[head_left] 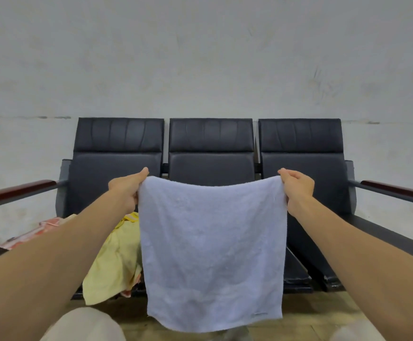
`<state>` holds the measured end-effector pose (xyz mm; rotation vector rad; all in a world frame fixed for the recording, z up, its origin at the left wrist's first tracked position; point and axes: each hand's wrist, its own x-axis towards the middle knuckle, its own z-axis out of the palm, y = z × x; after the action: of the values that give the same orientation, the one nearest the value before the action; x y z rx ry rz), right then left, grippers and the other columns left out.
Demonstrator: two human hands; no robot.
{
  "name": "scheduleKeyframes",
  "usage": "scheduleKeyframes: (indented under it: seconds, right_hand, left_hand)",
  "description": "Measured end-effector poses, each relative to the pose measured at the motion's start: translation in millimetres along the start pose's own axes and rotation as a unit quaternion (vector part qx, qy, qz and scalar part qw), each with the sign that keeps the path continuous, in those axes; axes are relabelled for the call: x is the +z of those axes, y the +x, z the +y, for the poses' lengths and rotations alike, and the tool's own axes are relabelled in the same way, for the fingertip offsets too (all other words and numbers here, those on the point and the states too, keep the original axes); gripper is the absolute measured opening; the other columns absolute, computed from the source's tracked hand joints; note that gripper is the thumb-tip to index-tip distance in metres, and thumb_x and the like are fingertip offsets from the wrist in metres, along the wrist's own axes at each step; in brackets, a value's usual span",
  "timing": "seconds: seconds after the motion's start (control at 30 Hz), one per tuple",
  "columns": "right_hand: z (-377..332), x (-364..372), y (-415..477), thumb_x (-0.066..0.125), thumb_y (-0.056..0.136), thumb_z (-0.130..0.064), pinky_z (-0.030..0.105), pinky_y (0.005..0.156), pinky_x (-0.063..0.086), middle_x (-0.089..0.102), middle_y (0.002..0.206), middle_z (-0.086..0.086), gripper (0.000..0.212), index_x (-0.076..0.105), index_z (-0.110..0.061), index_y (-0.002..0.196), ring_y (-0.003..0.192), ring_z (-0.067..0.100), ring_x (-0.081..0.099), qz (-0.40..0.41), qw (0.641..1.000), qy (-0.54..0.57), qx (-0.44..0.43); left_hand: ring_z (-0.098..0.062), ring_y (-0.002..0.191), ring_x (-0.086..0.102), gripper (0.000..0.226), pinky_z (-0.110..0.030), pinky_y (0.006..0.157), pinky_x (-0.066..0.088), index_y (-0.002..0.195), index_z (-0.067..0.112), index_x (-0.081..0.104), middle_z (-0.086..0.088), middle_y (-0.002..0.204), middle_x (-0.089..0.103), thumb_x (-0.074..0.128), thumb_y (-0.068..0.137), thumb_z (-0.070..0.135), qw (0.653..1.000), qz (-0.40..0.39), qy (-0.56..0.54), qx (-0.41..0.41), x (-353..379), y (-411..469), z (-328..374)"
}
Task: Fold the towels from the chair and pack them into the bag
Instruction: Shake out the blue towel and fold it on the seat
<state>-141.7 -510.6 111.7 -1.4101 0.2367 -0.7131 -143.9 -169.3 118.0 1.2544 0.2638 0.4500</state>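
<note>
Item: pale blue towel [213, 252], hanging flat before the black three-seat chair [211, 153]; my left hand [126, 187] and right hand [297, 187] each pinch one top corner, lower edge free. Yellow towel [117, 262] lies crumpled on the left seat, beside a red-patterned cloth [35, 233]; right seat bare.

Cannot see the middle seat of the chair [210, 136] behind the hanging blue towel [213, 252]. Cannot tell how the fingers [289, 174] of the left hand [126, 187] and right hand [297, 187] lie behind its top corners. Can glimpse only part of the yellow towel [115, 262] and the pink patterned cloth [50, 225] past the left forearm. Cannot read the small tag [259, 314] near the blue towel's lower right corner. Lose both armrests [16, 190] at the side edges.
</note>
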Motion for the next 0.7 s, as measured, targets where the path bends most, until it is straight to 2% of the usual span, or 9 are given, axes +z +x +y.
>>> scheduleKeyframes:
  seconds: [0.07,0.17,0.23,0.33,0.37,0.47,0.57,0.63,0.7]
  right_hand:
    - [-2.2,0.1,5.1,0.062,0.094,-0.023,0.034,0.085,0.049,0.060,0.088,-0.006,0.010,0.070,-0.018,0.095,0.081,0.010,0.053,-0.004,1.000,-0.005,-0.008]
    - [-4.6,-0.6,8.3,0.066,0.091,-0.022,0.031,0.081,0.045,0.059,0.085,-0.008,0.009,0.069,-0.016,0.096,0.080,0.009,0.052,-0.022,0.999,-0.012,-0.027]
    - [-2.0,-1.1,10.3,0.069,0.088,-0.018,0.031,0.083,0.044,0.061,0.095,-0.005,0.014,0.069,-0.016,0.101,0.091,0.013,0.054,-0.055,0.996,-0.056,-0.052]
    - [4.4,-3.0,11.3,0.069,0.083,-0.003,0.032,0.086,0.044,0.059,0.113,0.001,0.036,0.066,-0.013,0.117,0.104,0.019,0.052,-0.108,0.983,-0.126,-0.075]
    - [7.0,-4.0,11.9,0.068,0.082,0.002,0.033,0.088,0.046,0.058,0.118,0.004,0.042,0.065,-0.013,0.121,0.107,0.021,0.052,-0.118,0.978,-0.153,-0.082]
    - [12.9,-6.5,13.3,0.065,0.084,0.004,0.031,0.088,0.046,0.060,0.122,0.008,0.039,0.064,-0.011,0.121,0.105,0.020,0.052,-0.116,0.955,-0.243,-0.123]
    - [13.6,-5.6,13.6,0.063,0.090,-0.003,0.024,0.076,0.045,0.067,0.106,0.011,0.019,0.071,-0.007,0.107,0.087,0.015,0.055,-0.082,0.940,-0.286,-0.165]
    - [11.8,-3.9,14.6,0.062,0.091,-0.006,0.017,0.062,0.042,0.069,0.095,0.012,0.014,0.073,-0.006,0.099,0.073,0.012,0.055,-0.056,0.933,-0.303,-0.183]
    - [8.9,-2.5,15.2,0.063,0.091,-0.008,0.016,0.057,0.039,0.069,0.090,0.011,0.013,0.074,-0.006,0.098,0.068,0.012,0.055,-0.037,0.935,-0.302,-0.181]
  left_hand:
    - [-0.022,0.091,0.065,0.030,-0.033,0.074,0.052,0.106,0.006,0.067,-0.009,0.105,0.067,0.077,0.080,0.017,0.999,-0.035,0.021,0.025,4.7,2.3,-0.8]
    - [-0.025,0.105,0.059,0.021,-0.032,0.082,0.050,0.107,0.007,0.070,-0.010,0.114,0.065,0.068,0.086,0.008,0.987,-0.058,0.112,0.095,8.4,2.3,-3.6]
    - [-0.027,0.109,0.056,0.022,-0.034,0.086,0.051,0.110,0.007,0.070,-0.012,0.120,0.062,0.064,0.089,0.006,0.976,-0.056,0.171,0.121,8.8,4.0,-5.9]
    - [-0.029,0.119,0.051,0.032,-0.039,0.098,0.048,0.118,0.008,0.066,-0.012,0.127,0.058,0.065,0.086,0.000,0.951,-0.058,0.262,0.152,9.0,6.1,-12.5]
    - [-0.029,0.119,0.051,0.034,-0.038,0.098,0.047,0.119,0.008,0.065,-0.012,0.127,0.058,0.065,0.085,-0.001,0.937,-0.055,0.301,0.171,9.4,5.9,-15.4]
    - [-0.026,0.099,0.057,0.025,-0.034,0.080,0.050,0.110,0.006,0.070,-0.015,0.112,0.065,0.061,0.088,0.001,0.897,-0.027,0.376,0.231,10.6,3.2,-21.8]
    - [-0.027,0.080,0.058,0.017,-0.034,0.070,0.050,0.101,0.001,0.073,-0.019,0.095,0.068,0.059,0.092,0.004,0.863,0.008,0.423,0.275,13.1,3.0,-23.3]
    - [-0.030,0.076,0.059,0.016,-0.036,0.068,0.050,0.095,0.000,0.073,-0.020,0.091,0.067,0.058,0.093,0.005,0.845,0.034,0.446,0.294,14.8,3.2,-22.1]
    - [-0.034,0.079,0.060,0.016,-0.038,0.068,0.051,0.094,0.003,0.074,-0.019,0.096,0.064,0.059,0.092,0.008,0.838,0.056,0.453,0.298,15.4,4.8,-20.3]
